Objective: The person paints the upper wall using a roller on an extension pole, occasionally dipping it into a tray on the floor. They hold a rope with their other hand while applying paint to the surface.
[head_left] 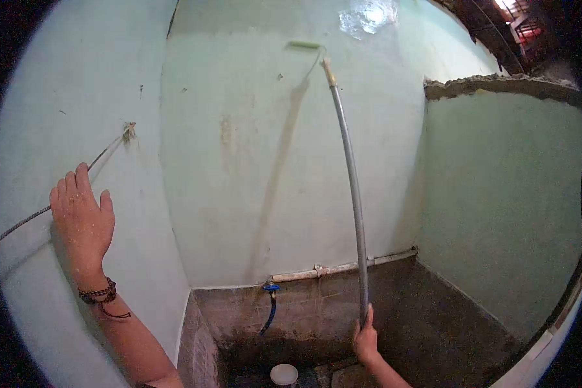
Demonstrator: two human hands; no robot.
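Observation:
A long grey pole (351, 168) stands nearly upright, with my right hand (366, 341) wrapped round its lower end. At its top is a paint roller (304, 45), lying level against the upper part of the pale green back wall (226, 194). My left hand (83, 210) is raised at the left wall, fingers stretched upward, over a taut rope (22, 223). The palm side faces the wall and is hidden; whether it presses on the rope or the wall I cannot tell. A dark braided bracelet is on the left wrist.
A whitish pipe (343, 268) runs along the back wall's lower part, with a blue tap (271, 286) and hose at its left end. Below is a round white container (284, 374). A lower green wall (504, 194) with a rough broken top stands at right.

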